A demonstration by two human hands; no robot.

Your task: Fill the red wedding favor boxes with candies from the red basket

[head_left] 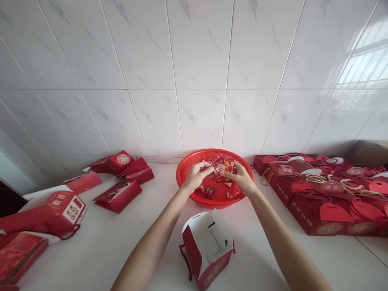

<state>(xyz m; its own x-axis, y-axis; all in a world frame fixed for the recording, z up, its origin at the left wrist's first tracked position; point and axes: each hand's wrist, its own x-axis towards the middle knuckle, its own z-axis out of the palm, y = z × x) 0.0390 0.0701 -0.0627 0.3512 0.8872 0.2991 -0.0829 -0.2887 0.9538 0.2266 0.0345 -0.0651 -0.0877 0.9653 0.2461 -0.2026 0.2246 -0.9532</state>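
Note:
Over a red plastic mesh basket, my left hand and my right hand are close together. Between them is a small red snack packet with light lettering. My left fingers are pinched at its left side, and my right thumb lies against its right side. Behind my right fingers are more red packets. Lower in the basket lie some small dark-red wrapped sweets and a peanut-like piece. Nearer me, between my forearms, stands an open red gift box, white inside, with a cord handle.
On the right, several closed red gift boxes with rope handles stand packed in rows, a brown carton behind. To the left lie several folded red boxes and a larger one. A tiled wall rises behind the white counter.

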